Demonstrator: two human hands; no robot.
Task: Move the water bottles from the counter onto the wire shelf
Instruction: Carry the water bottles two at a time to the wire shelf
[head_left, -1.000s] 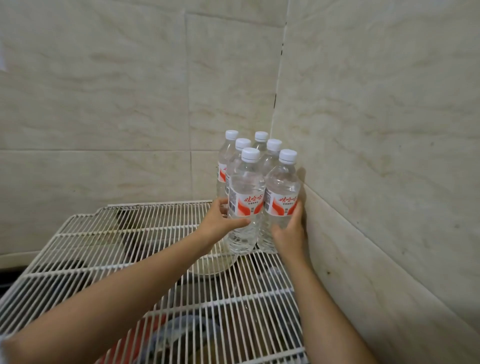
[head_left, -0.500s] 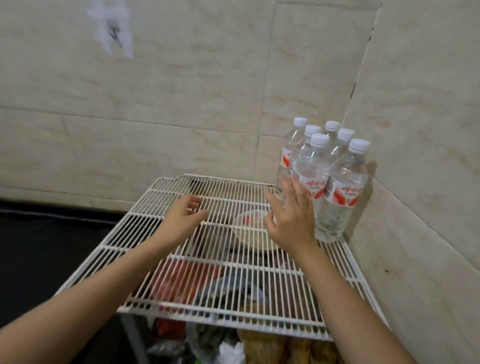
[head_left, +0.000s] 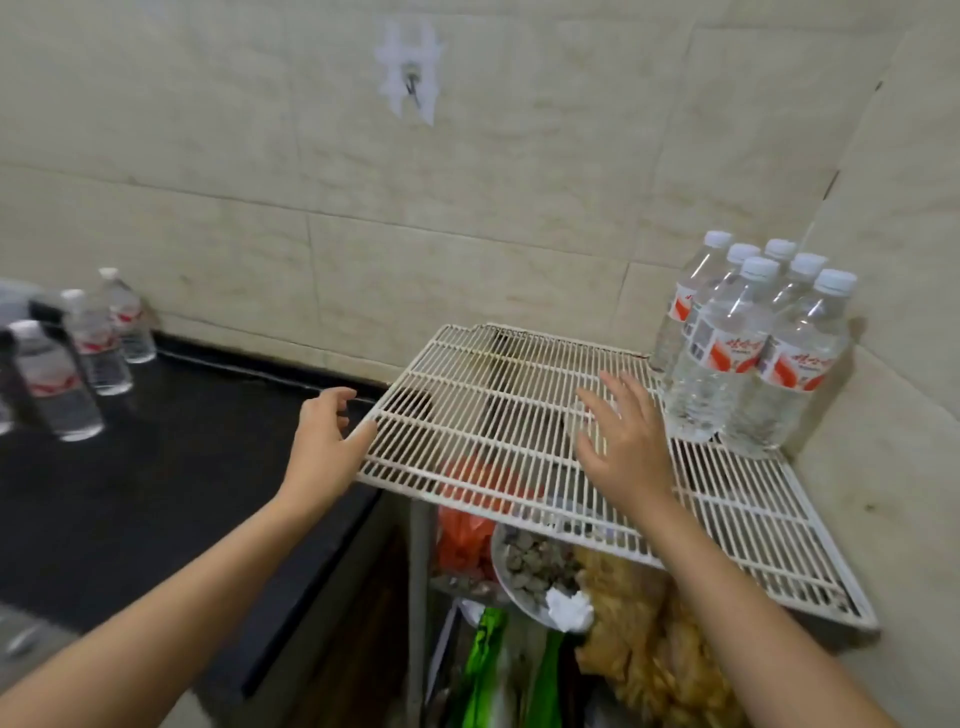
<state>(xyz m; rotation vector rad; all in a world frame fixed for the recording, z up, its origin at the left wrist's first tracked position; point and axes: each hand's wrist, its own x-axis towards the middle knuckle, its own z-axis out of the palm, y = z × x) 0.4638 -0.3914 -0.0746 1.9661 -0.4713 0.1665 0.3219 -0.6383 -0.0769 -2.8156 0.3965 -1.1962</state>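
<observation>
Six bottles (head_left: 748, 353) stand upright, caps up, on the shelf (head_left: 519, 415); both hands, left (head_left: 324, 441) and right (head_left: 623, 441), seemingly empty.

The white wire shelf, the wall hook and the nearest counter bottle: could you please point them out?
White wire shelf (head_left: 519, 415): head view, bare middle of grid.
Metal wall hook (head_left: 413, 85): head view, hook tip.
Nearest clear plastic counter bottle (head_left: 54, 384): head view, label.

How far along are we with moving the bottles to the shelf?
Done: six bottles stand in the back right corner of the wire shelf. In hand: nothing; the left hand and right hand are both empty. Left: at least three bottles on the black counter.
</observation>
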